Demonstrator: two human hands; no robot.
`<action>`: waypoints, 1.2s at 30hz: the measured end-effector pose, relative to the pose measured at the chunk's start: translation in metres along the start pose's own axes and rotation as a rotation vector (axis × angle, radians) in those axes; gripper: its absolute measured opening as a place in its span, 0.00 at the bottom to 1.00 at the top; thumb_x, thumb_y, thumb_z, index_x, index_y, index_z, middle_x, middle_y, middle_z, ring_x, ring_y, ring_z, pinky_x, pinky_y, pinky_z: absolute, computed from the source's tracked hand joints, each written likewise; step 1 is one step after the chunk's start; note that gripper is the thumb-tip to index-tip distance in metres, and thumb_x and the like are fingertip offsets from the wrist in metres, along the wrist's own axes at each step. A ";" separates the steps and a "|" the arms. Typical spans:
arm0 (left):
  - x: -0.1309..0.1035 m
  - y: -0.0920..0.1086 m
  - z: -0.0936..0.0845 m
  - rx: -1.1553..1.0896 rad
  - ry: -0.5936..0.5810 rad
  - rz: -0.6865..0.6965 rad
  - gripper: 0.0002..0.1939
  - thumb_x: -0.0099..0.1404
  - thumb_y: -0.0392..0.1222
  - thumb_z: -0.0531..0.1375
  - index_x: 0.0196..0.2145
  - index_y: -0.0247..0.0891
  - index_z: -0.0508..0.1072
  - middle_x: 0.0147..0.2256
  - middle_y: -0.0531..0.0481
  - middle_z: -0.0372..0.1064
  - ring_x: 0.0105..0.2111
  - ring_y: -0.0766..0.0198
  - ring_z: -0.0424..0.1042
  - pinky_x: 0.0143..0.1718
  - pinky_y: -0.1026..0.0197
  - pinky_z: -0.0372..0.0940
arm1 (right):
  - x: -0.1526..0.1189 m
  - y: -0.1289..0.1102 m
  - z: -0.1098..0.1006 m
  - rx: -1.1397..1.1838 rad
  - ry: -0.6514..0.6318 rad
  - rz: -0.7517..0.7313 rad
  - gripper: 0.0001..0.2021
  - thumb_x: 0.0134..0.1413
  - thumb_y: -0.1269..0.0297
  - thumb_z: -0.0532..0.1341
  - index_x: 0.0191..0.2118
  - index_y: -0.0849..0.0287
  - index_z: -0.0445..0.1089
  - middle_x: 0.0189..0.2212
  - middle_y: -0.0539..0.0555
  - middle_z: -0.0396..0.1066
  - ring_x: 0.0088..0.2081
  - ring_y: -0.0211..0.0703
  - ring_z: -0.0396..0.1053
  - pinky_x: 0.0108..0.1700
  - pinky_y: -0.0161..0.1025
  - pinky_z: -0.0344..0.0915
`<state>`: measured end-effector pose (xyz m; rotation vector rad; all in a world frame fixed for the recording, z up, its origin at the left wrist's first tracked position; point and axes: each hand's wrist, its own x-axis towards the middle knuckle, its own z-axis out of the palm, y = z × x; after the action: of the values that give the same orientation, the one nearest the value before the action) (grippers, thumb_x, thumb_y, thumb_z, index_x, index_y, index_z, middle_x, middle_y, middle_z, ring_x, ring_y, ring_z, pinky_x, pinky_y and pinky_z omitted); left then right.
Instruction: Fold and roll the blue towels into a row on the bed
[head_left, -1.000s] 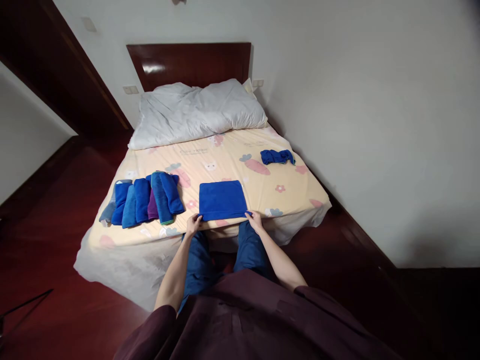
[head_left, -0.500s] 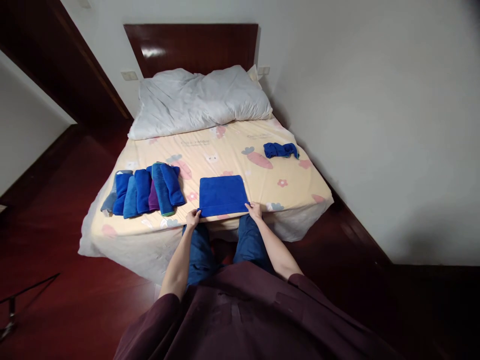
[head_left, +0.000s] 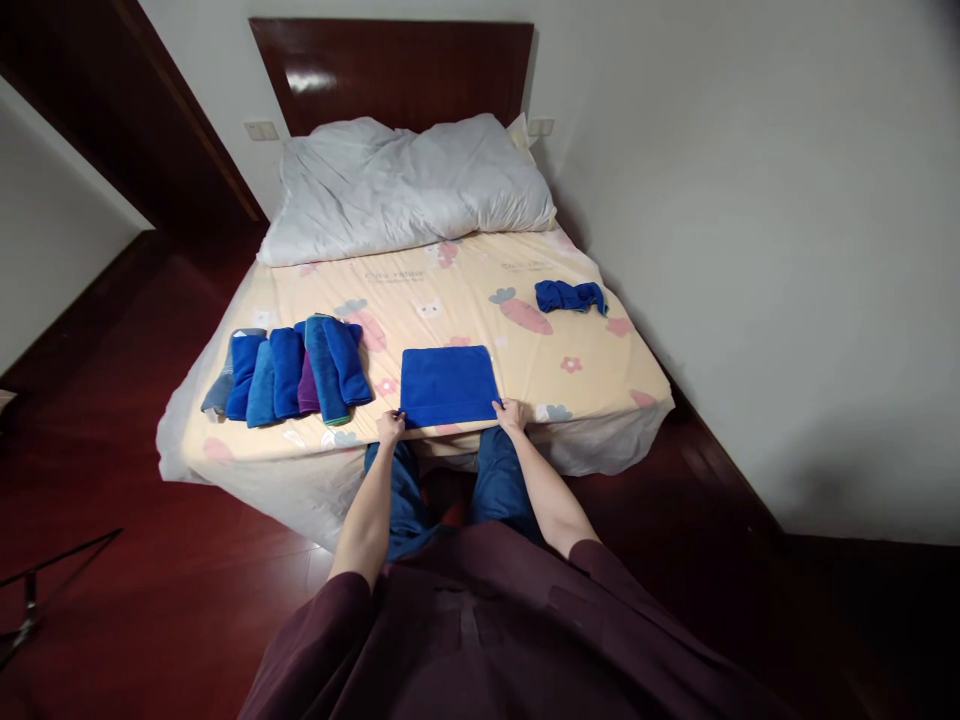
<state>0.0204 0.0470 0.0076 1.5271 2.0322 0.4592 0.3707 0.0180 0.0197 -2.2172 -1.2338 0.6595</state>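
A blue towel (head_left: pixel 448 384) lies spread flat near the front edge of the bed, its near edge turned over in a narrow band. At its near left corner my left hand (head_left: pixel 391 427) pinches the cloth. My right hand (head_left: pixel 511 415) is closed on the near right corner. To the left lies a row of several rolled towels (head_left: pixel 286 372), mostly blue, one purple and one greyish. A crumpled blue towel (head_left: pixel 571 297) rests farther back on the right.
The bed (head_left: pixel 420 285) wears a cream sheet with carrot and rabbit prints. A bunched white quilt (head_left: pixel 412 190) lies against the dark wooden headboard (head_left: pixel 397 70). On the right is a pale wall (head_left: pixel 750 250). A thin black stand (head_left: pixel 30 590) is on the red floor at lower left.
Both hands keep hold of the towel's near corners, and its near edge has shifted slightly away from me. The camera view has tilted slightly.
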 end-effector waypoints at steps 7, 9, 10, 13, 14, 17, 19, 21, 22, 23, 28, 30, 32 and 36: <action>-0.003 0.011 0.004 0.035 0.040 0.012 0.14 0.66 0.44 0.57 0.42 0.32 0.77 0.40 0.31 0.78 0.45 0.45 0.77 0.46 0.50 0.69 | 0.004 -0.002 0.010 0.034 0.101 -0.069 0.09 0.56 0.56 0.65 0.30 0.54 0.76 0.25 0.55 0.75 0.31 0.47 0.74 0.35 0.39 0.66; -0.007 0.017 0.003 0.038 0.063 0.049 0.15 0.66 0.43 0.56 0.45 0.33 0.76 0.40 0.31 0.77 0.45 0.45 0.77 0.46 0.49 0.69 | 0.003 -0.007 0.008 0.058 0.138 -0.117 0.07 0.56 0.59 0.64 0.35 0.54 0.77 0.28 0.56 0.76 0.33 0.47 0.74 0.37 0.40 0.68; -0.010 0.019 0.000 0.035 0.075 0.072 0.17 0.66 0.42 0.56 0.48 0.33 0.75 0.40 0.32 0.76 0.45 0.46 0.77 0.47 0.49 0.69 | 0.002 -0.010 0.006 0.068 0.153 -0.140 0.08 0.57 0.60 0.63 0.39 0.55 0.77 0.31 0.57 0.77 0.34 0.48 0.75 0.39 0.41 0.69; -0.023 0.018 -0.012 0.024 0.122 0.185 0.25 0.66 0.41 0.56 0.59 0.33 0.68 0.49 0.31 0.74 0.52 0.46 0.73 0.53 0.48 0.68 | -0.007 -0.011 -0.010 0.085 0.200 -0.227 0.17 0.59 0.65 0.58 0.52 0.58 0.73 0.44 0.61 0.77 0.46 0.51 0.74 0.49 0.44 0.70; -0.030 0.015 -0.016 0.032 0.148 0.258 0.27 0.66 0.40 0.56 0.62 0.33 0.66 0.54 0.31 0.71 0.56 0.46 0.71 0.56 0.47 0.67 | -0.013 -0.008 -0.017 0.081 0.214 -0.286 0.19 0.60 0.66 0.55 0.56 0.59 0.71 0.48 0.62 0.76 0.50 0.52 0.73 0.53 0.46 0.69; -0.050 0.003 -0.023 0.107 0.169 0.552 0.28 0.69 0.39 0.53 0.65 0.36 0.63 0.66 0.35 0.59 0.67 0.49 0.59 0.66 0.46 0.59 | -0.034 0.006 -0.035 0.043 0.180 -0.553 0.22 0.65 0.66 0.50 0.61 0.60 0.68 0.57 0.62 0.72 0.60 0.51 0.67 0.63 0.48 0.62; -0.060 -0.001 -0.022 0.178 0.099 0.697 0.27 0.70 0.38 0.50 0.66 0.36 0.63 0.69 0.39 0.56 0.70 0.51 0.54 0.69 0.46 0.53 | -0.047 0.014 -0.040 -0.012 0.077 -0.702 0.23 0.68 0.66 0.49 0.63 0.59 0.67 0.62 0.60 0.69 0.63 0.48 0.65 0.67 0.47 0.58; -0.063 -0.001 -0.018 0.248 0.022 0.739 0.28 0.70 0.36 0.49 0.66 0.34 0.63 0.70 0.39 0.55 0.71 0.51 0.51 0.71 0.46 0.50 | -0.054 0.018 -0.038 -0.092 -0.034 -0.780 0.23 0.69 0.66 0.48 0.65 0.58 0.65 0.66 0.58 0.64 0.67 0.47 0.60 0.69 0.48 0.55; -0.063 0.001 -0.015 0.282 -0.002 0.727 0.29 0.70 0.36 0.49 0.67 0.32 0.62 0.70 0.38 0.55 0.71 0.49 0.50 0.71 0.45 0.49 | -0.054 0.018 -0.035 -0.135 -0.075 -0.792 0.24 0.70 0.66 0.48 0.66 0.58 0.65 0.68 0.57 0.61 0.69 0.48 0.58 0.70 0.49 0.54; -0.062 0.003 -0.012 0.314 -0.018 0.703 0.30 0.69 0.36 0.50 0.67 0.31 0.61 0.70 0.37 0.54 0.71 0.48 0.51 0.71 0.44 0.49 | -0.053 0.017 -0.031 -0.174 -0.105 -0.793 0.24 0.70 0.66 0.48 0.67 0.58 0.64 0.69 0.57 0.60 0.70 0.48 0.56 0.70 0.51 0.53; -0.051 0.011 -0.004 0.430 -0.055 0.615 0.33 0.65 0.33 0.52 0.68 0.29 0.60 0.70 0.32 0.53 0.71 0.44 0.52 0.68 0.42 0.53 | -0.037 0.013 -0.015 -0.296 -0.214 -0.740 0.28 0.64 0.71 0.53 0.68 0.60 0.62 0.70 0.59 0.58 0.71 0.51 0.54 0.70 0.54 0.55; -0.046 0.013 -0.004 0.480 -0.065 0.610 0.34 0.63 0.30 0.52 0.68 0.29 0.60 0.69 0.31 0.54 0.70 0.44 0.53 0.65 0.43 0.58 | -0.032 0.013 -0.013 -0.320 -0.233 -0.732 0.30 0.60 0.75 0.55 0.68 0.59 0.62 0.70 0.60 0.57 0.71 0.52 0.55 0.69 0.54 0.56; -0.040 0.015 -0.004 0.516 -0.071 0.611 0.36 0.61 0.28 0.53 0.68 0.30 0.59 0.67 0.29 0.57 0.68 0.44 0.56 0.61 0.45 0.62 | -0.028 0.012 -0.014 -0.328 -0.236 -0.718 0.32 0.57 0.77 0.57 0.68 0.58 0.63 0.69 0.60 0.59 0.70 0.52 0.56 0.69 0.54 0.56; -0.031 0.023 -0.003 0.529 -0.069 0.617 0.35 0.61 0.28 0.54 0.66 0.30 0.62 0.61 0.26 0.65 0.64 0.42 0.62 0.56 0.45 0.66 | -0.023 0.004 -0.013 -0.352 -0.234 -0.666 0.30 0.56 0.76 0.60 0.65 0.57 0.66 0.66 0.61 0.64 0.68 0.52 0.60 0.68 0.53 0.57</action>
<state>0.0424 0.0242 0.0306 2.4665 1.6700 0.0780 0.3710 -0.0064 0.0307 -1.8173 -2.2041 0.4551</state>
